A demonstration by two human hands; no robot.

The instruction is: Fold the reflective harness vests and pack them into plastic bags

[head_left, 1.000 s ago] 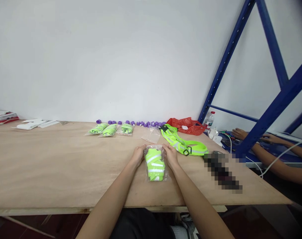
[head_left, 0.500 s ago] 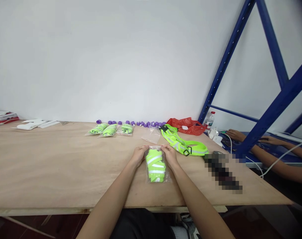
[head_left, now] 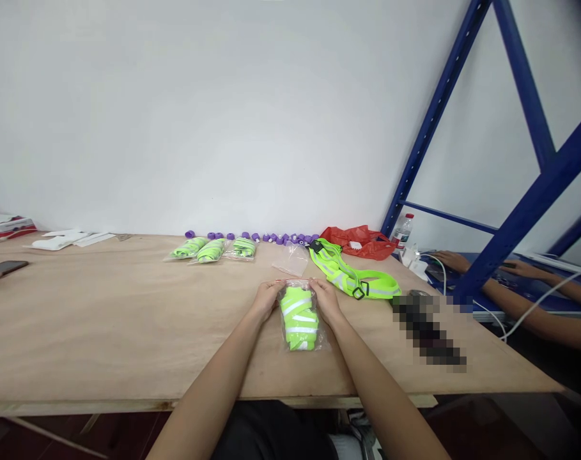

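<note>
A clear zip bag [head_left: 323,342] lies on the table before me, with a folded neon-green reflective strap [head_left: 300,318] with silvery stripes inside. At the bag's upper left corner, my left hand [head_left: 268,299] pinches its red-lined top edge. My right hand [head_left: 326,300] is closed on the same edge, a little in from the right corner. Beyond my hands lies an unfilled clear bag [head_left: 291,259]. To its right, a loose neon-green reflective harness [head_left: 350,278] with black buckles spreads over the wood.
Several bagged green straps [head_left: 209,251] lie near the wall, before a row of purple caps [head_left: 280,240]. A red plastic bag [head_left: 360,243], a bottle [head_left: 403,231] and a blue rack [head_left: 431,124] stand right. Another person's hands [head_left: 453,260] are beyond. A phone [head_left: 5,268] is far left.
My right hand has shifted slightly left along the bag's top edge, while my left hand stays at its corner. A phone has come into view at the left edge of the table.
</note>
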